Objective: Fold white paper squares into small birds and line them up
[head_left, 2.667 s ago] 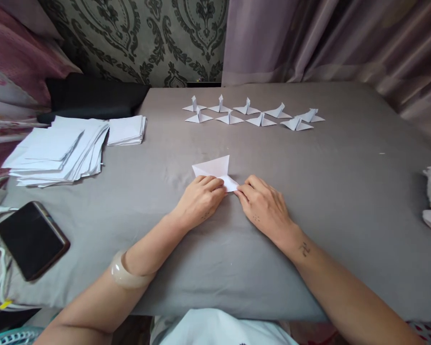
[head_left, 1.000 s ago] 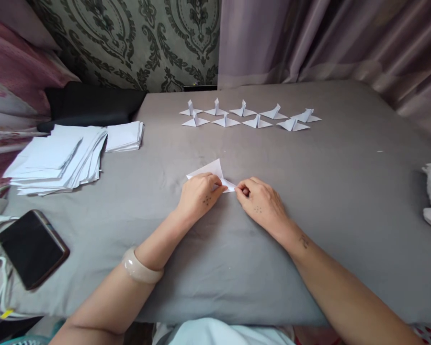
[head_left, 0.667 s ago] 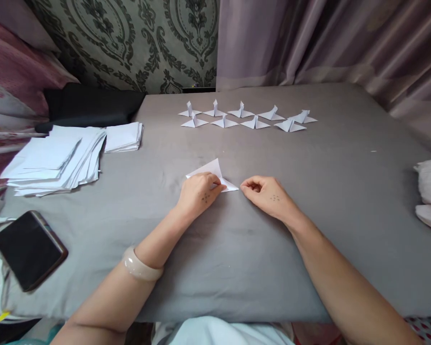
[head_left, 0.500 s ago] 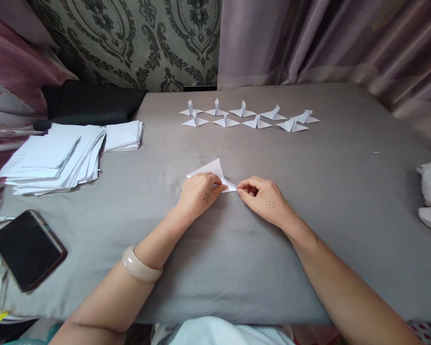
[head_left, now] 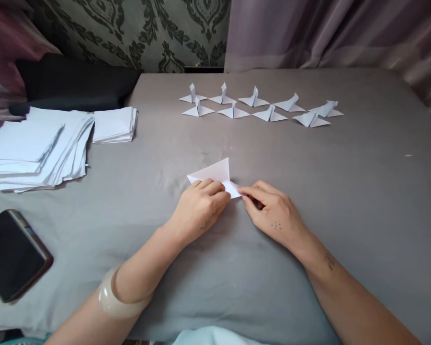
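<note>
A partly folded sheet of white paper [head_left: 215,170] lies mid-table, one broad pointed flap standing toward the back and a narrow tip reaching right. My left hand [head_left: 201,207] is closed over its near edge, fingers curled on the paper and hiding part of it. Between thumb and forefinger, my right hand [head_left: 273,211] pinches the right-hand tip. Beyond both hands, several folded white paper figures [head_left: 233,111] with spread wings and upright points stand in two rows.
At left lie a large stack of white paper [head_left: 66,148] and a smaller stack [head_left: 115,125], with a black cushion-like item [head_left: 79,84] behind them. A dark phone [head_left: 16,254] rests near the left edge. Grey cloth [head_left: 362,191] covers the table.
The view has tilted down and moved closer. My left fingers have rolled further over the paper, their tips now tucked under. The right hand still pinches the tip.
</note>
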A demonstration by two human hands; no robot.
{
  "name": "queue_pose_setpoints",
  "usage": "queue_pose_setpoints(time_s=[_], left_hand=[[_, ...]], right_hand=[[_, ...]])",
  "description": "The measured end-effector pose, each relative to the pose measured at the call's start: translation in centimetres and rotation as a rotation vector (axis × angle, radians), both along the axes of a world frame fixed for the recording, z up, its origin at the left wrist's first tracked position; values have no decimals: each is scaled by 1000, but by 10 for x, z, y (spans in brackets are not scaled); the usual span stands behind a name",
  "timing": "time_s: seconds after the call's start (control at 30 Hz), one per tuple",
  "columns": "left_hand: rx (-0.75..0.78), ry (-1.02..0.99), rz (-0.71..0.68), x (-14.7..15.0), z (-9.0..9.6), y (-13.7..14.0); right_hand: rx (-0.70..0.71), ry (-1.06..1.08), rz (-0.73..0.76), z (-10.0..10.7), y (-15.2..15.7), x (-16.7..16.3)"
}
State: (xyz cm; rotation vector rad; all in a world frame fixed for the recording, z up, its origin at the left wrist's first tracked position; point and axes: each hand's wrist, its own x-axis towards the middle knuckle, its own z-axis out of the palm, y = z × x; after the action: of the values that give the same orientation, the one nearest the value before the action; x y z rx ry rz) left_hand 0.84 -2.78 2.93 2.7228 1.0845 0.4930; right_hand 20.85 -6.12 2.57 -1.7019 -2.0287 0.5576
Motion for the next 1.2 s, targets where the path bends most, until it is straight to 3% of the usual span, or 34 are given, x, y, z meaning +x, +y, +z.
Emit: queue_pose_setpoints(time_s=[0.23,0.5,0.73,0.87,1.2], left_hand=[[59,3,-62,-9,3,0],[-21,-94,-10,-12,0,4],[-34,-96,93,-8,1,6],[-38,-69,84,-9,1,6],[-308,-218,264,-2,6,9]], right_hand=[[107,-111,55,0,-7,-4],[204,-132,73,-1,-8,-7],[181,-116,11,0,-9,-10],[141,-92,2,0,-10,-11],[123,-223,-58,1,-9,-18]])
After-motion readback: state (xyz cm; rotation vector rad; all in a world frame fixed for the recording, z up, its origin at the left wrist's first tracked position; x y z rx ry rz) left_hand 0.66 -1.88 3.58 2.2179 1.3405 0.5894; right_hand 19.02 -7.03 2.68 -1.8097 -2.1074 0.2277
